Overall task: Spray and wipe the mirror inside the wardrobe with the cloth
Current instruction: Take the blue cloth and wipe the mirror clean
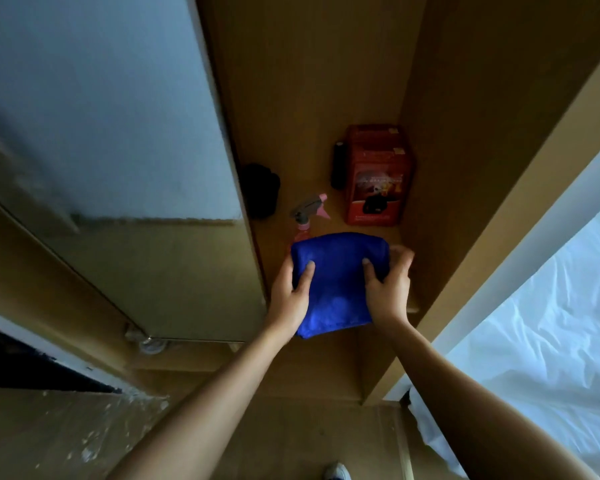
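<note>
**Cloth in both hands at the wardrobe shelf**

Wardrobe (465, 98): open, brown panels rising all round. Mirror (118, 133) hanging on the door face at 9 o'clock, its surface looking hazy and streaked, so wiping is probably not finished, though I cannot tell for sure.

Shelf (312, 109): carrying everything else. Red box (378, 174) standing at 1 o'clock from the cloth, a slim black item just beside its left edge, a dark bundle further over at 11 o'clock.

Blue cloth (338, 282): folded, lying at the shelf's front lip, overhanging slightly. Left hand (291, 292) gripping its left edge, thumb on top; right hand (388, 285) gripping its right edge likewise, fingers curling round the side.

Spray bottle (309, 213): pink and grey trigger head poking out at 11 o'clock, touching or just behind the cloth's far edge.

Doing this step well: keeping the cloth folded into a flat pad, lifting it straight up so it is not dragging the bottle over, then freeing one hand for the trigger.

Writing: box front is showing pale print and a picture, too blurred to read. No brand legible anywhere.
</note>
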The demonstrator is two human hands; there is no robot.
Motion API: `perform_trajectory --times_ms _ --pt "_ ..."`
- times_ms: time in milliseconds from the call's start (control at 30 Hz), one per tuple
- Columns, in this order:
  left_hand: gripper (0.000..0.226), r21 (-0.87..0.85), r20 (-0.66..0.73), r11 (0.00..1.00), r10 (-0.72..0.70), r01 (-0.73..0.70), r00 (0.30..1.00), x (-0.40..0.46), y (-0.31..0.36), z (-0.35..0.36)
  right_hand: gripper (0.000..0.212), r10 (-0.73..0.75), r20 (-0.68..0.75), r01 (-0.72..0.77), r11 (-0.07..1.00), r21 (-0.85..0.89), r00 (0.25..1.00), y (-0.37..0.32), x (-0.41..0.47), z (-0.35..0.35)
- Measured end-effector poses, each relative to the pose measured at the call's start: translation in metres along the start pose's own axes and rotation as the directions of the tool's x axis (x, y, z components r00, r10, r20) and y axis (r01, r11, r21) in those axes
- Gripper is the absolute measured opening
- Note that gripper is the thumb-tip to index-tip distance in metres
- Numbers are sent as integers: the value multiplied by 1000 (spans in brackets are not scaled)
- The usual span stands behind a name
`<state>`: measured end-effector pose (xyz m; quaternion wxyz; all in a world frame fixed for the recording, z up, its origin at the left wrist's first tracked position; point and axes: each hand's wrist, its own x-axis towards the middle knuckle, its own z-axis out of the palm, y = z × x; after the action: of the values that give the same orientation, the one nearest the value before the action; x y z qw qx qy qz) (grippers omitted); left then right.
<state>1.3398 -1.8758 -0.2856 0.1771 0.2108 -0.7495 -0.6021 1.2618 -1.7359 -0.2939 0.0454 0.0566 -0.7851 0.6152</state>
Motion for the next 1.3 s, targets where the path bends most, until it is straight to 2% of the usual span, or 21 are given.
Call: perform_trajectory --times_ms 67,200,333,433,567,800,1033,1167,1300 --pt "24 -37 -22 998 47 -47 999 -12 5 -22 38 -86 -41 87 996 26 995 -17 -20 9" --pt "33 -44 -49 984 172 -174 984 -38 15 -75 41 -265 -103 273 959 80 959 -54 -69 34" --pt "24 26 -110 955 296 -295 949 -61 28 -144 39 -440 -137 447 894 25 888 -96 -121 69" --pt "22 90 -172 932 362 -352 916 -72 41 -198 33 -533 -98 535 845 -7 840 -124 -151 97" --pt "16 137 -264 900 436 -414 860 -78 64 -263 41 -618 -9 618 786 -7 786 -167 -177 132" --pt "23 301 -361 808 588 -506 724 -56 127 -334 40 -701 -15 700 713 -45 713 -254 -175 174" --pt "33 520 -414 718 686 -463 599 -4 197 -369 36 -763 -49 756 645 -109 644 -344 -137 195" --pt "32 568 -443 670 739 -478 508 22 240 -383 44 -779 -47 753 619 -226 626 -391 -108 204" --pt "31 596 -466 626 780 -503 418 43 284 -396 49 -834 -109 763 541 -355 541 -439 -87 210"
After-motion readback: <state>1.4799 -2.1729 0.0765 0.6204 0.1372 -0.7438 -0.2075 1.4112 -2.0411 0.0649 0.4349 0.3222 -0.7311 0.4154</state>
